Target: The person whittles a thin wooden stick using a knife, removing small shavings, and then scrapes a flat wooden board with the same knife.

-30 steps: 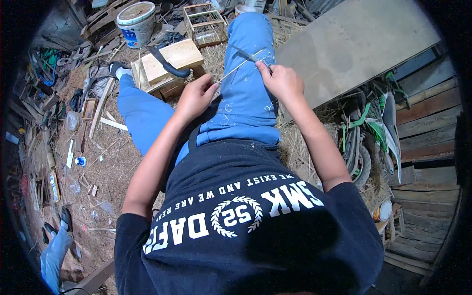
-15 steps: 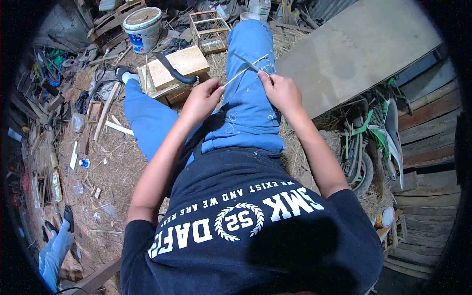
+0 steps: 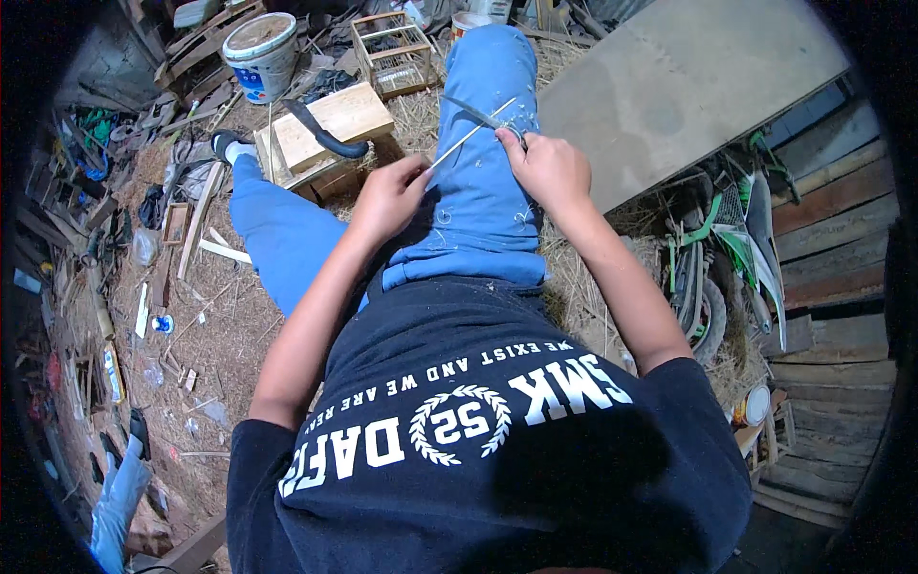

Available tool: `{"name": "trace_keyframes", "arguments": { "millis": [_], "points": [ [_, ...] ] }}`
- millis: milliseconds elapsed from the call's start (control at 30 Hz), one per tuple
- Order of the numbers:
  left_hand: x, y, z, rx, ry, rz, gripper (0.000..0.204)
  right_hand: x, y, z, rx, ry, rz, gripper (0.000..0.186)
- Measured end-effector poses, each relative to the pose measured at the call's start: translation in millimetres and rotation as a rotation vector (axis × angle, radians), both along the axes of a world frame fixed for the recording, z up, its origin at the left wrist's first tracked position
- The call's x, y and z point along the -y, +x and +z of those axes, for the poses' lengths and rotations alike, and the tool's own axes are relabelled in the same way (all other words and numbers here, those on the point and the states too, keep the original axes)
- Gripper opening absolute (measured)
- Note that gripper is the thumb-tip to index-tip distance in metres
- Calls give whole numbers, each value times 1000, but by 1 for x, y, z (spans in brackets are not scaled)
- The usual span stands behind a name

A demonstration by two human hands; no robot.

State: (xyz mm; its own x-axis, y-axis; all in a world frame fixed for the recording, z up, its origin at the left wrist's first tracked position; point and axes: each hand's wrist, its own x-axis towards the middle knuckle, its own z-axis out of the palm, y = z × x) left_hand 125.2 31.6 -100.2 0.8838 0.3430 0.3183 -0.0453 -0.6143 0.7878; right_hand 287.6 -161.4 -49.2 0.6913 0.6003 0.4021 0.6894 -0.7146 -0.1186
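Landmark: wooden block point(image 3: 330, 129), pale, lying on the straw-strewn ground.
Bucket: white bucket point(image 3: 260, 55), up and left of the block, well apart.
Curved tool: dark sickle-like blade point(image 3: 323, 134) lying across the block's top.
Cage: small wooden-slat cage point(image 3: 392, 53), just up and right of the block.
Left hand: left hand point(image 3: 387, 196), right of and below the block, fingers pinched round the near end of a thin pale stick point(image 3: 469, 137).
Stick: slants over the blue-trousered thigh, right of the block.
Right hand: right hand point(image 3: 547, 167), farther right, fist clamped on a knife point(image 3: 475, 113), blade laid against the stick.
Bike: green-and-white motorbike point(image 3: 732, 244), far right of the block.
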Motion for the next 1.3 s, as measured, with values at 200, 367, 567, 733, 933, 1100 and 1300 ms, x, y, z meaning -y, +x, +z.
{"name": "trace_keyframes", "arguments": {
  "millis": [200, 367, 567, 733, 933, 1100, 1300],
  "points": [
    [-6, -63, 3, -159, -114, 56, 18, 13, 9, -3, -93, 53, -58, 68],
    [-5, -30, 12, -78, -4, 47, 19, 11, 6, -12, -120, 142, -21, 67],
    [23, 56, 27, 83, 132, -21, 22, 19, 4, -5, -164, 87, -11, 67],
    [32, 86, 23, 135, 156, 2, 22, 17, 6, -2, -163, 8, -73, 67],
    [10, 34, 5, 163, 145, -42, 19, 12, 4, 3, -168, -45, -120, 70],
    [-23, -53, 7, -84, 114, -50, 16, 14, 9, -1, -212, -7, -143, 72],
    [-20, -49, 16, -149, 92, 71, 21, 8, 6, -5, -254, 79, -75, 70]
  ]
}}
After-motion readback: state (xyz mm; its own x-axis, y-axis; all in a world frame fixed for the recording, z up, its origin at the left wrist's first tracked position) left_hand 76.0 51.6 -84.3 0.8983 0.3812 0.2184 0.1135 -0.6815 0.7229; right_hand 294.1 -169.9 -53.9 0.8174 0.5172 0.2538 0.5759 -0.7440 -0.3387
